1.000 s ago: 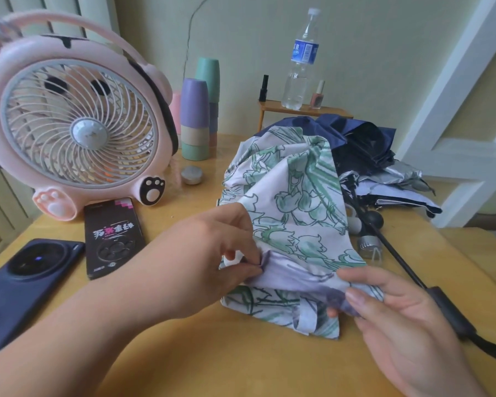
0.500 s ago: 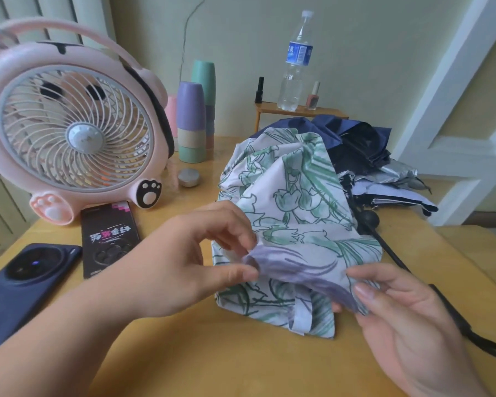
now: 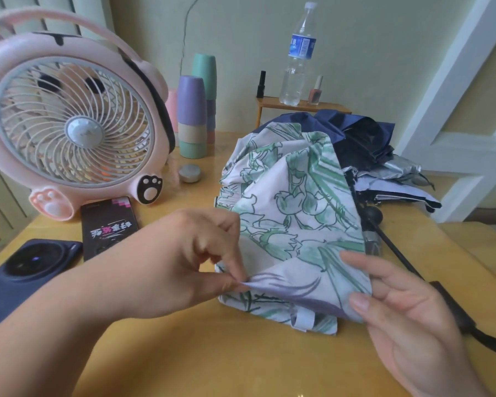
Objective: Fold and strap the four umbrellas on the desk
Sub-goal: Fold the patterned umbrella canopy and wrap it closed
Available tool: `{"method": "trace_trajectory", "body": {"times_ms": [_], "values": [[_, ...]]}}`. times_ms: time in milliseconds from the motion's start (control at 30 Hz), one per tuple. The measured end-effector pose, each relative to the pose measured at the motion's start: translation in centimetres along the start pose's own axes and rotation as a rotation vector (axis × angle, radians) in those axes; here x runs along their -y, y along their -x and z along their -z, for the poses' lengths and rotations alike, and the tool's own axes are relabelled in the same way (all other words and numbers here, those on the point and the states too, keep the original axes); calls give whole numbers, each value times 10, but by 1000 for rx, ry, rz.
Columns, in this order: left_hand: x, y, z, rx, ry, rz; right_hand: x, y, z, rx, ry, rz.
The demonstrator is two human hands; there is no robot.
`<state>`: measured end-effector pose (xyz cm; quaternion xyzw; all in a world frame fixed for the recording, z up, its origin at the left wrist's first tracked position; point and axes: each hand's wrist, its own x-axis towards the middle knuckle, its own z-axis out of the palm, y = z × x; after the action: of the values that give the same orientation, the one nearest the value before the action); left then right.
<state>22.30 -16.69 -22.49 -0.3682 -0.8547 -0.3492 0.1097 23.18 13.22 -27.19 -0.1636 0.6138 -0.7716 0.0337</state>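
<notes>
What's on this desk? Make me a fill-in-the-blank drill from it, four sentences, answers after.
1. The left hand and right hand both pinch the white umbrella, whose flower print is ____.
2. In this view the pink fan stands ____ of that umbrella.
3. The water bottle wears a ____ label.
4. The dark blue umbrella lies ____ the white one, farther from the person.
Missing words: green; left; blue; behind.
</notes>
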Motion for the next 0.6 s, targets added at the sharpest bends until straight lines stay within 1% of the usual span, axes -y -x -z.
{"method": "trace_trajectory", "body": {"times_ms": [100, 133, 167, 200, 267, 300, 333, 400, 433, 500, 600], "values": [[5, 2, 2, 216, -91, 219, 2, 3, 4, 49, 211, -81], [5, 2, 1, 269, -81, 304, 5, 4, 2, 48, 271, -103], [6, 0, -1, 266, -56, 379, 9, 2, 2, 19, 333, -101], [9, -1, -5, 206, -58, 430, 13, -1, 2, -37, 409, -95], [20, -6, -15, -46, -141, 491, 19, -16, 10, -232, 634, -110], [26, -8, -20, -163, -178, 508, 23, -27, 16, -293, 746, -132], [32, -10, -24, -230, -205, 523, 28, -39, 20, -305, 883, -183], [41, -13, -31, -281, -213, 569, 34, -63, 29, -211, 1198, -325], [44, -15, -34, -299, -209, 598, 36, -74, 31, -144, 1272, -378], [47, -20, -35, -329, -189, 660, 36, -94, 32, -24, 1336, -446], [53, -25, -34, -334, -168, 708, 42, -114, 20, 124, 1383, -462]]}}
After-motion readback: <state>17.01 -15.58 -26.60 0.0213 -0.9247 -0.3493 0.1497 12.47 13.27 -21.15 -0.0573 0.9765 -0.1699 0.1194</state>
